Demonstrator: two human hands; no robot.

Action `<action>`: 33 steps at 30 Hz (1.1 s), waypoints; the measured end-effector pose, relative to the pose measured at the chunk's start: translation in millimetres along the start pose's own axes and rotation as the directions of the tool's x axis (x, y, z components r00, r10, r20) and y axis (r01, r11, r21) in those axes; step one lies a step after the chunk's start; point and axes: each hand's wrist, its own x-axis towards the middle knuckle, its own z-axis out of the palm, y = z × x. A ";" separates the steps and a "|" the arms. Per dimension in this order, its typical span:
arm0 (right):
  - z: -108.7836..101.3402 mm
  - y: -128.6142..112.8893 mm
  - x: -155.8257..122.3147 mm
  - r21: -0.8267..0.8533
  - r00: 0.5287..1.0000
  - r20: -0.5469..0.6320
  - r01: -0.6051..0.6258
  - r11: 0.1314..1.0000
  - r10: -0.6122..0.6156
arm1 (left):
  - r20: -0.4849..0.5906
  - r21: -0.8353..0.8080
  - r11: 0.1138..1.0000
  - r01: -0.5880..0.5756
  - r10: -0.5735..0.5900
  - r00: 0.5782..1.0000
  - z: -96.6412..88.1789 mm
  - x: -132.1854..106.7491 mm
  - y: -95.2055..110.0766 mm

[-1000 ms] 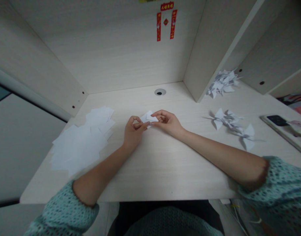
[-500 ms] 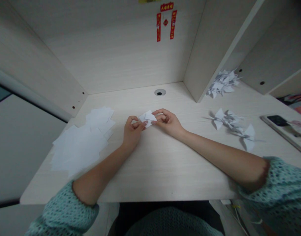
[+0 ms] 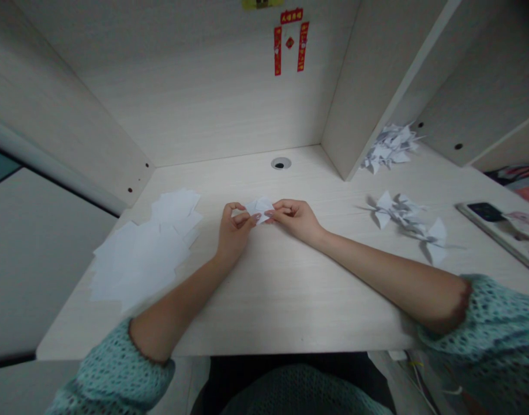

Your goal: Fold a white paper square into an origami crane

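Observation:
A small piece of folded white paper [image 3: 261, 206] is held between my two hands, over the middle of the desk. My left hand [image 3: 237, 226] pinches its left lower edge between thumb and fingers. On the other side, my right hand [image 3: 297, 219] grips the right edge, thumb on top and fingers curled behind. The two thumb tips lie close together on the paper. The fingers partly hide its edges, so its full shape does not show.
A spread of white paper sheets [image 3: 138, 253] lies at the left. Several folded paper cranes [image 3: 405, 216] sit at the right, with a larger heap of folded paper [image 3: 391, 147] behind the upright panel [image 3: 376, 86]. A phone [image 3: 502, 230] rests on a flat device at the far right.
The flap on top of the folded paper now lies flatter. My right hand has come slightly down and its fingers are drawn closer to the paper. My left hand has barely moved.

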 end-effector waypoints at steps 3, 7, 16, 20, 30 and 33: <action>0.4 0.6 -1.9 -0.029 0.998 -0.040 0.049 0.998 -0.050 | -0.038 0.047 0.999 -0.018 0.020 0.999 -1.0 0.9 0.1; -1.1 3.2 -4.1 -0.127 0.995 -0.020 0.096 0.987 -0.099 | -0.017 0.135 0.989 -0.057 0.059 0.998 -2.3 1.3 -1.2; -3.4 5.3 -5.3 -0.226 0.990 0.006 0.139 0.964 -0.141 | -0.025 0.310 0.948 -0.076 0.088 0.996 -3.1 -1.4 4.2; -1.3 2.3 -4.8 -0.109 0.996 -0.003 0.087 0.990 -0.088 | -0.061 0.233 0.971 -0.047 0.063 0.996 -3.7 -0.7 5.2; -1.7 0.5 -4.9 -0.090 0.990 -0.055 0.128 0.988 -0.133 | -0.019 0.196 0.978 -0.066 0.071 0.997 -3.1 -1.0 6.5; -2.2 0.5 -5.2 -0.097 0.990 -0.039 0.129 0.987 -0.133 | -0.029 0.183 0.981 -0.060 0.066 0.997 -1.6 -2.0 8.2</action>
